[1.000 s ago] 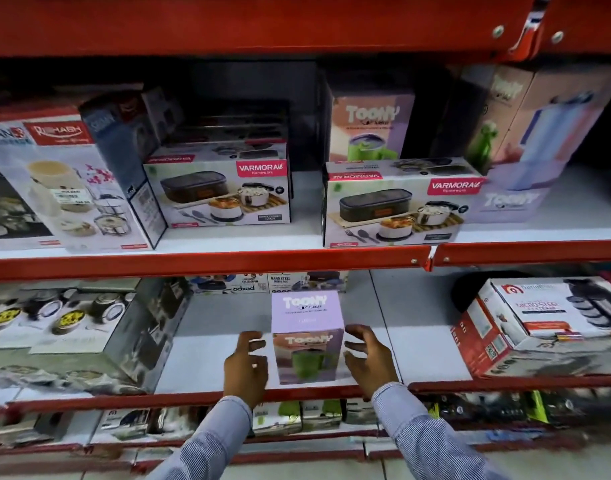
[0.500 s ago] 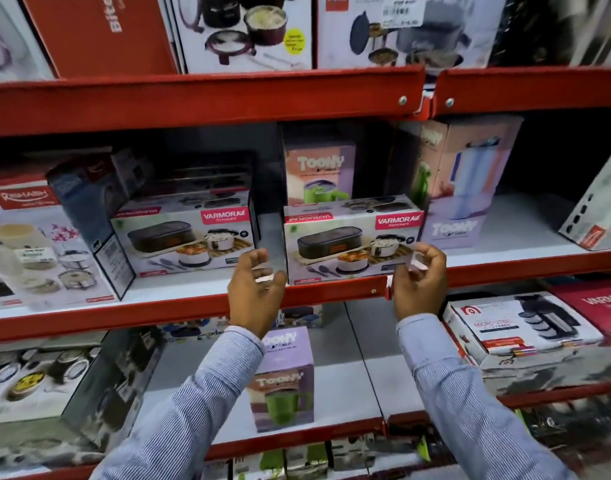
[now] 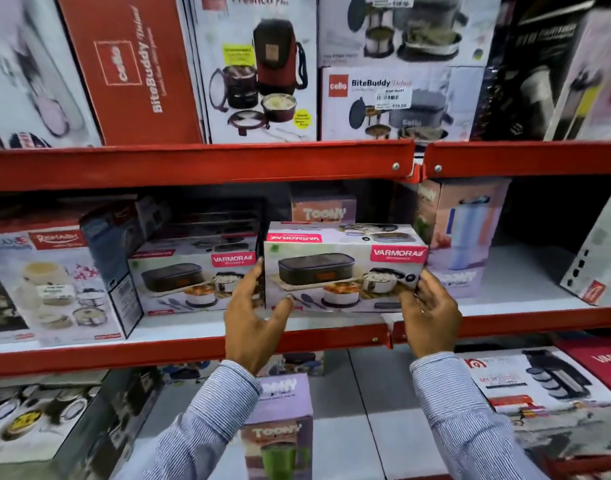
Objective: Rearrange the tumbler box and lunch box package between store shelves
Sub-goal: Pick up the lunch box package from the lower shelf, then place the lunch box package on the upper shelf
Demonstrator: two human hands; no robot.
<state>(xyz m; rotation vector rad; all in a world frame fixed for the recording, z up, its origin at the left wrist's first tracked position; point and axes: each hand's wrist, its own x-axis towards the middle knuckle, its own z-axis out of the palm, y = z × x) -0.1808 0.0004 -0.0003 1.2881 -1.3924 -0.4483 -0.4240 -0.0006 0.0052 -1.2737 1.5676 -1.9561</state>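
A Varmora lunch box package (image 3: pixel 344 268) sits at the front of the middle shelf (image 3: pixel 179 351). My left hand (image 3: pixel 254 323) grips its left end and my right hand (image 3: pixel 430 313) grips its right end. A purple Toony tumbler box (image 3: pixel 280 424) stands upright on the lower shelf, below my left forearm, with neither hand on it. Behind the held package another Toony box (image 3: pixel 323 211) shows partly.
A second Varmora package (image 3: pixel 189 275) lies just left of the held one. A pink tumbler carton (image 3: pixel 467 230) stands to its right. Large lunch box cartons (image 3: pixel 259 67) fill the top shelf. A white and red box (image 3: pixel 536 386) lies on the lower shelf at right.
My hands left the tumbler box on the lower shelf, rose to the middle shelf and closed on the ends of the Varmora package. The camera tilted upward.
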